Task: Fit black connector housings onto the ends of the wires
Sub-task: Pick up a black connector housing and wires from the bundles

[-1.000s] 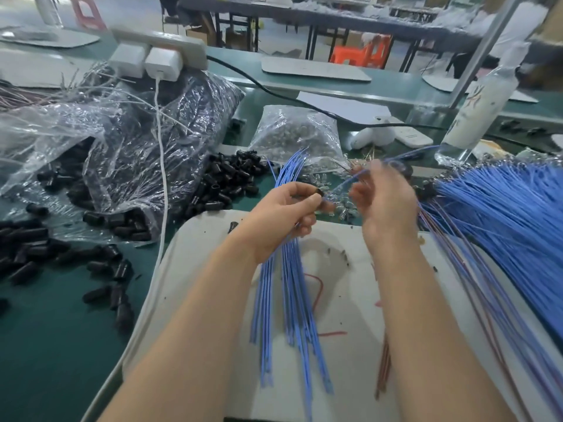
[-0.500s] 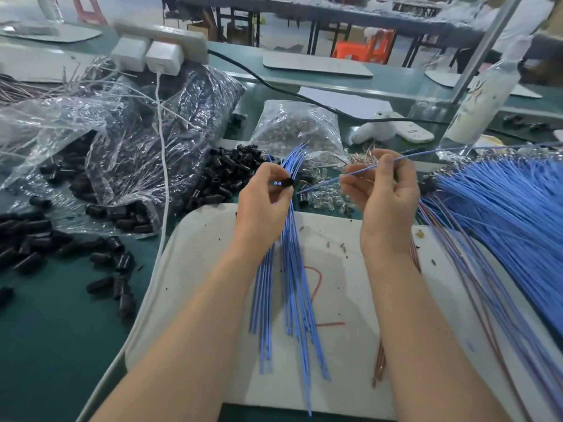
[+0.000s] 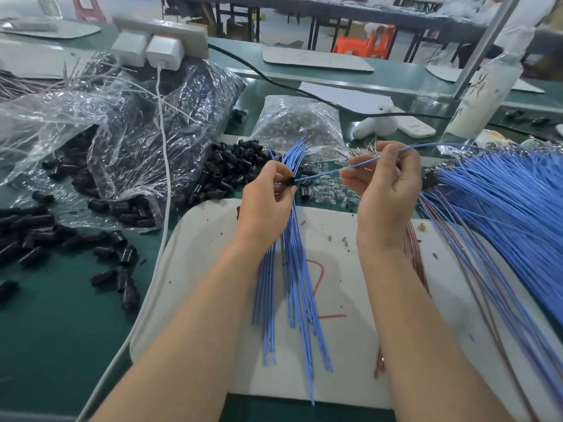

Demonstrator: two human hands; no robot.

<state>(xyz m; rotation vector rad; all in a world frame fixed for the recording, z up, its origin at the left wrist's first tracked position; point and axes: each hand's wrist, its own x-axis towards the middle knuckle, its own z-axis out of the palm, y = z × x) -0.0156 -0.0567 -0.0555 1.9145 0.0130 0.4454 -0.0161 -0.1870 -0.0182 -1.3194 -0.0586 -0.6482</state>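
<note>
My left hand [image 3: 264, 202] pinches a small black connector housing [image 3: 288, 181] between thumb and fingers, above the white board [image 3: 195, 269]. My right hand [image 3: 384, 190] pinches one blue wire [image 3: 329, 172], whose near end goes into the housing. That wire runs back over my right fingers toward the large fan of blue wires [image 3: 499, 214] on the right. A bunch of loose blue wires [image 3: 292, 284] lies on the board under my left hand. A heap of black housings [image 3: 231, 169] sits just beyond the board.
Clear plastic bags [image 3: 122, 141] with more black housings spread over the left; scattered housings [image 3: 36, 233] lie on the green table. A bag of clear parts [image 3: 300, 126] is behind my hands. A white cable [image 3: 164, 166], a power strip [image 3: 158, 32], a bottle [image 3: 484, 95] and brown wires [image 3: 417, 257] are nearby.
My hands have drawn apart: the left has shifted left with the housing, the right has moved up and right, and the blue wire is now stretched straight between them.
</note>
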